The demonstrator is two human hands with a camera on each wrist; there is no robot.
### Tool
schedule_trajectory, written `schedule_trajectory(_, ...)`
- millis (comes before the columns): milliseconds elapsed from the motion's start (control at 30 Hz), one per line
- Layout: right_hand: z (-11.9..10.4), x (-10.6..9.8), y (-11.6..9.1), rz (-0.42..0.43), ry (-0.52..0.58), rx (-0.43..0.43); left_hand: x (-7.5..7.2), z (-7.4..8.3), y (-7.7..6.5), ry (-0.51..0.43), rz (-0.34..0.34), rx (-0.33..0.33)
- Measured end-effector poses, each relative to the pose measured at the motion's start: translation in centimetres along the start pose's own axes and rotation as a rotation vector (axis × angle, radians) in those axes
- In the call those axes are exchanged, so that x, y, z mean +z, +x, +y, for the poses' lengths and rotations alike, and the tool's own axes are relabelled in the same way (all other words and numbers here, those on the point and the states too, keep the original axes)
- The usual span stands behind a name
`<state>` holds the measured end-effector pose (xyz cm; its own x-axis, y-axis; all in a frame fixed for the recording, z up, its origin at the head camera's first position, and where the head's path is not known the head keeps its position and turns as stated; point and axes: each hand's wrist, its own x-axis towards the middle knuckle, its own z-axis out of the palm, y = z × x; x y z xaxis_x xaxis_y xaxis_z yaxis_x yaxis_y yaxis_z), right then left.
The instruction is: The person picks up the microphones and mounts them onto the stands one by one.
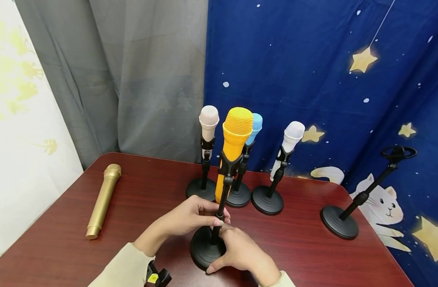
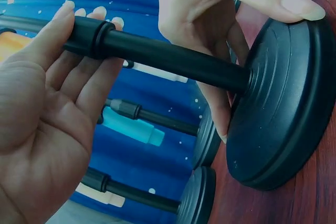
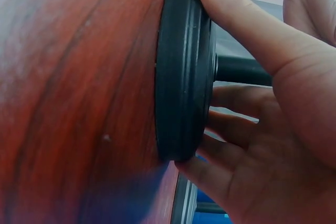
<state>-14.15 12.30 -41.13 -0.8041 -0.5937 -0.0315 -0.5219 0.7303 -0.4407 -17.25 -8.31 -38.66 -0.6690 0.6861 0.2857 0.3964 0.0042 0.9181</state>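
A black microphone stand (image 1: 205,250) with a round base stands near the front of the table, bearing a yellow microphone (image 1: 236,135) in its clip. My left hand (image 1: 186,218) holds the stand's pole at the collar (image 2: 90,38), thumb on the near side and fingers behind. Lower down, my right hand (image 1: 242,249) grips the round base (image 3: 181,77), its thumb at the near rim and its fingers round the far side. Whether the base lies fully flat on the wood is hard to tell.
Behind stand three more stands with a pale microphone (image 1: 209,119), a blue microphone (image 1: 256,122) and a white microphone (image 1: 293,133). A gold microphone (image 1: 103,203) lies at the left. At the right is a stand without a microphone (image 1: 360,197). Curtains (image 1: 161,79) hang behind the table.
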Motion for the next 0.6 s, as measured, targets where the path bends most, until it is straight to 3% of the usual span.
schedule_trajectory(200, 0.0, 0.0, 0.0, -0.005, 0.009, 0.009, 0.5, 0.3, -0.1, 0.098, 0.085, -0.011)
schedule_trajectory(600, 0.1, 0.1, 0.0, -0.026, 0.029, 0.038, 2.8, 1.6, -0.2, 0.212, 0.439, -0.137)
